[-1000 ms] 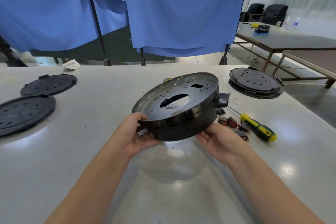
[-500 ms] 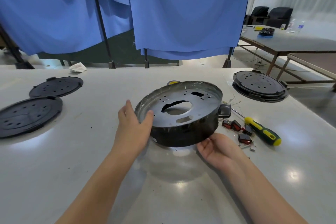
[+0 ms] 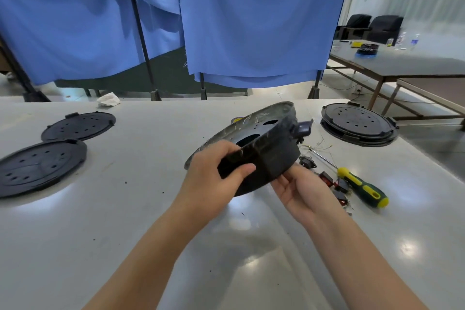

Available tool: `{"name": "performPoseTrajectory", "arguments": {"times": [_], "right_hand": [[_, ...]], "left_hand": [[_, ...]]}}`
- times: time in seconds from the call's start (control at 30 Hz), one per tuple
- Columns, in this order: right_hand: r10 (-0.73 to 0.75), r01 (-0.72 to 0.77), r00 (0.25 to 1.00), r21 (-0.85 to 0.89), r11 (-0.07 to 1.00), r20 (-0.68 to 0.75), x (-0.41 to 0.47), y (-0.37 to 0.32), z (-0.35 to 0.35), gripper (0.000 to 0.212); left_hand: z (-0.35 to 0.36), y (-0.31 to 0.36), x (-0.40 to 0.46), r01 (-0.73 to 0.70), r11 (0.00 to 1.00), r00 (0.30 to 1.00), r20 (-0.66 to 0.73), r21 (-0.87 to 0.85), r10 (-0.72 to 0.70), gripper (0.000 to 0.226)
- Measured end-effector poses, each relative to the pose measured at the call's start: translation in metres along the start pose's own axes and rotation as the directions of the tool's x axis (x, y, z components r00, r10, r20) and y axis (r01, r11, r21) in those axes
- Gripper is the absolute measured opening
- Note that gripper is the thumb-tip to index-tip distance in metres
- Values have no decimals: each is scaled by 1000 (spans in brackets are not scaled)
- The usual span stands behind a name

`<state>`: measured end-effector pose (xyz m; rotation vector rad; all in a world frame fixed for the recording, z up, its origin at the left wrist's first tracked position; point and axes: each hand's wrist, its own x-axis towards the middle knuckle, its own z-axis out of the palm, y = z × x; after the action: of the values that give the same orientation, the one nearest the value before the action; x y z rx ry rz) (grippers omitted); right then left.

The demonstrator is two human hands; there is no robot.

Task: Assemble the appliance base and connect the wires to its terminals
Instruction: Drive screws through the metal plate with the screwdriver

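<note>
Tilted steeply since half a second ago, when it sat nearly level, the round black appliance base (image 3: 266,156) now hangs clear of the table (image 3: 141,221) at the centre of the frame, its far rim raised and its pierced metal plate turned towards the left. The left hand (image 3: 214,181) grips the near rim, thumb laid across the outer wall and fingers (image 3: 226,150) curled over the edge; the right hand (image 3: 299,191) lies palm-up beneath the lower right wall with its fingers nearly straight, supporting rather than clasping.

Just right of the base, thin wires (image 3: 318,145) trail on the table beside small red-and-black switches (image 3: 332,184) and a yellow-and-green screwdriver (image 3: 362,187). One black perforated cover (image 3: 358,123) rests at the upper right; two more (image 3: 42,163) lie at the left edge. Blue curtains (image 3: 251,20) hang behind.

With only one hand truly gripping, the base could slip or swing down onto the loose parts. A further turn might also snag or tug the fine wires, which sit close to the protruding socket (image 3: 303,127) on its side.
</note>
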<state>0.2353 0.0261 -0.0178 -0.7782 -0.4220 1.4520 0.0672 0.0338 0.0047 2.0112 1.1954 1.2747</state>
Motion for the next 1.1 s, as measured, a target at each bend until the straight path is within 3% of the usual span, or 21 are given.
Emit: {"name": "performPoseTrajectory", "arguments": {"times": [0.37, 0.6, 0.77, 0.9, 1.1], "right_hand": [[-270, 278, 960, -352, 894, 73, -31, 3, 28, 13], [-365, 435, 900, -422, 796, 239, -41, 3, 49, 22], [-440, 526, 850, -430, 734, 288, -41, 6, 59, 14], [-495, 584, 812, -434, 686, 310, -38, 10, 65, 15], [-541, 628, 777, -435, 645, 321, -36, 8, 76, 19]], "left_hand": [[-16, -9, 3, 108, 916, 956, -214, -385, -203, 8], [-24, -12, 5, 141, 606, 927, -110, -783, -358, 17], [-24, -16, 2, 230, 415, 895, 24, -881, -445, 35], [-23, -18, 0, 226, 393, 895, 31, -891, -446, 35], [-20, -18, 1, 188, 459, 904, -29, -868, -426, 35]]}}
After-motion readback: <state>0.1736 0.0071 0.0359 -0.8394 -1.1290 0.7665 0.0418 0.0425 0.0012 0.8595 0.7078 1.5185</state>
